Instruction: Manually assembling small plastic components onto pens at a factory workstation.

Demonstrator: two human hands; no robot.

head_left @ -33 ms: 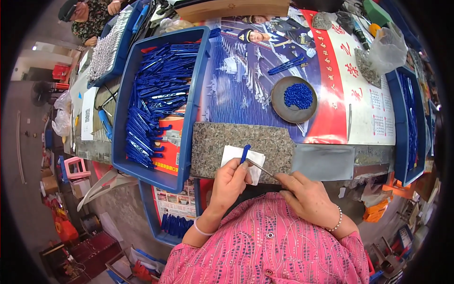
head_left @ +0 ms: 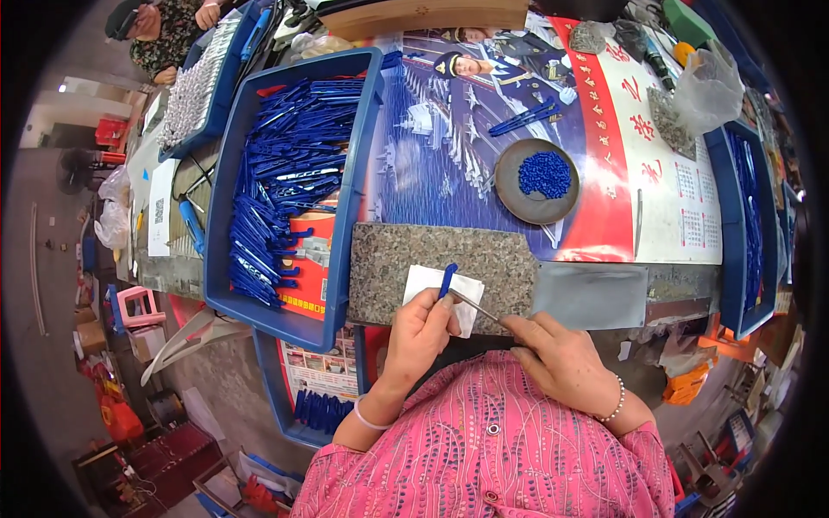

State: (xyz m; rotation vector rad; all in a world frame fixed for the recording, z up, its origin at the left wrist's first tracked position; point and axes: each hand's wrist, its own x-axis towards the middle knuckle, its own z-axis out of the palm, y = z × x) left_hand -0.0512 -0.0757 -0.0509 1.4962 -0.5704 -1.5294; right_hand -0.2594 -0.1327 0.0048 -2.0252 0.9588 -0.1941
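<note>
My left hand [head_left: 420, 335] is closed, pinching a slim blue plastic piece [head_left: 447, 278] whose rounded end points up and away from me. My right hand [head_left: 566, 358] grips a thin grey metal tool [head_left: 480, 309]. The tool's tip meets or nearly meets the blue piece beside my left fingertips; the exact contact is too small to tell. Under them lies a folded white paper or cloth [head_left: 469, 290], on a speckled granite slab [head_left: 389, 259] at the table's near edge. My left fingers hide the lower part of the blue piece.
Left of the slab, a large blue tray [head_left: 356, 186] holds many slim blue pieces [head_left: 298, 147]. Beyond the slab, a round dish [head_left: 509, 203] contains small blue pellets [head_left: 544, 175]. More blue pieces fill a tray [head_left: 732, 259] at right. Another person [head_left: 177, 39] sits far left.
</note>
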